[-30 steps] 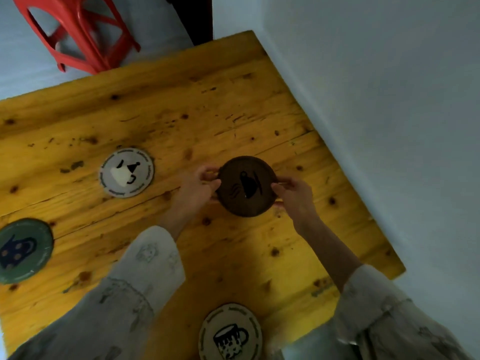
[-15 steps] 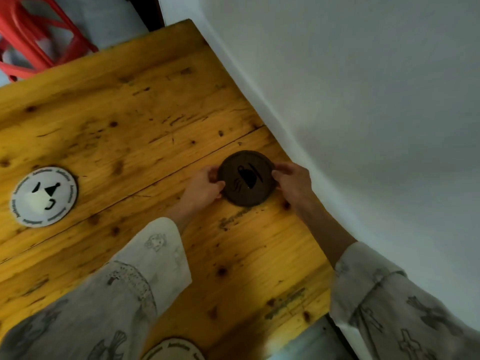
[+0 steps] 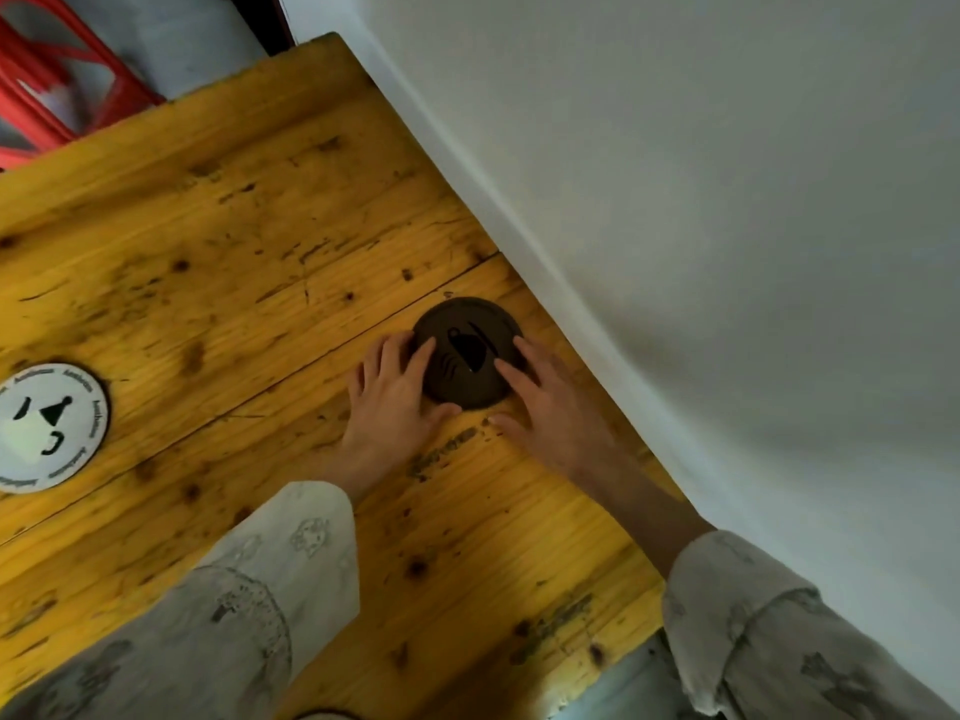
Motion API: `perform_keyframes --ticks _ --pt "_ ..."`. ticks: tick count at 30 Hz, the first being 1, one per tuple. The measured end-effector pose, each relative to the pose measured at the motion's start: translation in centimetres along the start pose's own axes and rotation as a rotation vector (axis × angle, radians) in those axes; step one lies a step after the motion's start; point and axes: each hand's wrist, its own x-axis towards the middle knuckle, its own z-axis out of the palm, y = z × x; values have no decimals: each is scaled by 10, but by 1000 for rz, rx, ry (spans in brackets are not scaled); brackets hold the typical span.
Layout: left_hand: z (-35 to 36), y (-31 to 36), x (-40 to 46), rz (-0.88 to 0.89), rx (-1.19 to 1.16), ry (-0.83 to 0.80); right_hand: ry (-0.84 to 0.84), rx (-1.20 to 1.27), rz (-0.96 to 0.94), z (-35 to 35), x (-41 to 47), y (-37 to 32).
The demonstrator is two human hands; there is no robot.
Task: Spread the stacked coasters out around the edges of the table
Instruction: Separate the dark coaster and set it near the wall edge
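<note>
A dark brown round coaster (image 3: 464,337) with a black cup print lies flat on the yellow wooden table (image 3: 270,241), close to the table's right edge by the wall. My left hand (image 3: 392,402) rests flat beside it, fingertips on its left rim. My right hand (image 3: 545,402) lies flat too, fingertips on its right rim. Both hands have spread fingers and grip nothing. A white coaster (image 3: 47,426) with a black face print sits at the left.
A pale wall (image 3: 727,252) runs along the table's right edge. A red plastic stool (image 3: 47,96) stands beyond the far edge. The rim of another coaster (image 3: 322,715) peeks in at the bottom edge. My patterned sleeves cover the near part of the table.
Both hands carried the brown coaster rightward toward the wall edge and laid it flat; fingers have gone from pinching its rim to resting spread on it. The view shifted right.
</note>
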Motion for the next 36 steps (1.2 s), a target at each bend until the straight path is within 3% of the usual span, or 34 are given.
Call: perform_keyframes --ticks 13,19,23,36 --pt "-6 -2 28 96 39 -51 65 -68 -49 -10 29 7" --pt "-7 12 29 20 -354 -41 122 16 -28 -1 23 6" --pt "-7 7 33 155 -265 49 133 50 -14 0 27 7" --pt "-3 4 54 93 -186 24 161 37 -14 -9 52 9"
